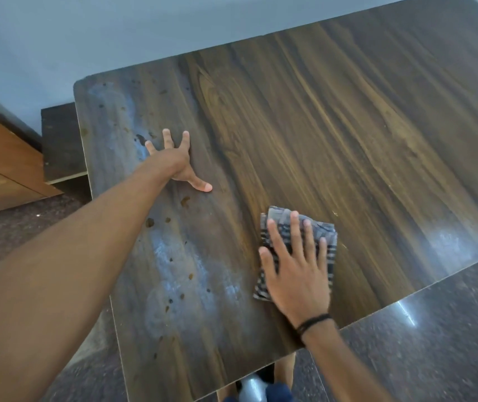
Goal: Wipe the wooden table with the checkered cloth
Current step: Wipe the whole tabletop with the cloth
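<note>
Flat and straight-fingered, the person's right hand [296, 271] presses down on the folded grey-and-black checkered cloth [264, 285], fingers spread over it rather than curled round it, so the cloth lies pinned between palm and tabletop. It sits on the dark brown wood-grain table [348, 126], toward the near edge, with its upper and right edges and its lower left corner showing beyond the hand. A thin black band [313, 322] circles the right wrist. Well apart from it, the left hand [174, 161] rests on the table's left part, fingers splayed and straight, thumb stretched out to the right, holding nothing. Around that hand and down the left strip of the top lie small brown spots [185, 201] and pale whitish smears [174, 256]. Dark speckled polished floor [435, 343] shows beside the table, a grey wall [87, 30] runs behind it, and an orange-brown wooden cabinet [0, 158] stands at the far left.
</note>
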Tool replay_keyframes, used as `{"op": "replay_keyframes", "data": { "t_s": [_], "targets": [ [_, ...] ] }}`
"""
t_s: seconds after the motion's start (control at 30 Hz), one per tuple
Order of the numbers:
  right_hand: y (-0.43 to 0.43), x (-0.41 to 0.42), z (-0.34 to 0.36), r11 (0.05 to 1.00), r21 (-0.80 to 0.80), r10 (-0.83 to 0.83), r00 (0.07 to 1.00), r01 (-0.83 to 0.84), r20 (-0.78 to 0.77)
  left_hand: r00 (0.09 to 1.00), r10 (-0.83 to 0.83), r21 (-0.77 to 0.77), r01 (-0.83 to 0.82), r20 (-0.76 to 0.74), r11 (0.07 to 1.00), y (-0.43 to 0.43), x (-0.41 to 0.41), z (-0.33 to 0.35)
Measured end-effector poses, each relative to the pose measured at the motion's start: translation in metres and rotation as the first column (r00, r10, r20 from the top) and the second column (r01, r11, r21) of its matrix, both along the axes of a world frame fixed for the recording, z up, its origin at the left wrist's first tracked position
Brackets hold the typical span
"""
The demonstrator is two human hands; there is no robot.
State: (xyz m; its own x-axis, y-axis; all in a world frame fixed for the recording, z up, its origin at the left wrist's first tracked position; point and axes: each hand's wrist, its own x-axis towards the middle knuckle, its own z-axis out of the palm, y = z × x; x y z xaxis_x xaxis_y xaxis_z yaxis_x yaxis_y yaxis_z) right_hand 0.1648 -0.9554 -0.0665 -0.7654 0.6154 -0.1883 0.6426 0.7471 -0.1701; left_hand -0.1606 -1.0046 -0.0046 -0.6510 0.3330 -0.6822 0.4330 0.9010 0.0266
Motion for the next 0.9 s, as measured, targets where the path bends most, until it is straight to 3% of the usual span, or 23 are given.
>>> {"op": "replay_keyframes", "data": {
  "t_s": [0.07,0.17,0.2,0.3,0.33,0.47,0.6,0.63,0.77,0.9],
  "targets": [
    [-0.030,-0.004,-0.005,0.986,0.003,0.168,0.984,-0.168,-0.067,1.000,-0.005,-0.021,0.004,-0.010,1.000,-0.001,0.000,-0.002],
    [-0.010,0.018,-0.009,0.909,0.036,0.417,0.906,-0.416,-0.075,1.000,-0.001,-0.029,0.001,-0.008,1.000,0.001,-0.001,-0.006],
    [0.004,0.013,-0.007,0.918,0.034,0.397,0.916,-0.395,-0.067,1.000,0.007,-0.027,-0.007,-0.010,1.000,0.001,-0.001,-0.005],
    [0.005,-0.026,-0.003,0.992,0.004,0.122,0.992,-0.122,-0.043,1.000,0.016,-0.041,-0.016,0.000,0.999,0.004,-0.004,-0.005],
    [-0.008,-0.033,-0.002,0.993,-0.002,0.115,0.992,-0.116,-0.050,1.000,0.016,-0.047,-0.016,0.001,0.999,0.004,-0.004,-0.005],
    [-0.018,-0.005,-0.011,0.920,0.067,0.390,0.917,-0.385,-0.087,1.000,0.006,-0.050,-0.005,0.010,0.999,0.003,-0.002,-0.007],
    [-0.014,-0.041,-0.002,0.989,0.008,0.147,0.986,-0.147,-0.073,1.000,0.014,-0.050,-0.013,0.010,0.999,0.004,-0.006,-0.004],
    [-0.028,-0.041,-0.002,0.988,-0.001,0.151,0.985,-0.152,-0.084,1.000,0.015,-0.052,-0.014,0.010,0.999,0.004,-0.006,-0.006],
    [-0.034,0.016,-0.007,0.904,0.050,0.427,0.899,-0.424,-0.097,1.000,0.007,-0.056,-0.006,0.013,0.998,0.002,-0.006,-0.010],
    [-0.026,0.037,-0.003,0.967,0.030,0.254,0.967,-0.254,-0.019,0.999,0.023,-0.027,-0.021,0.049,0.999,0.002,-0.011,-0.011]
  ]
}}
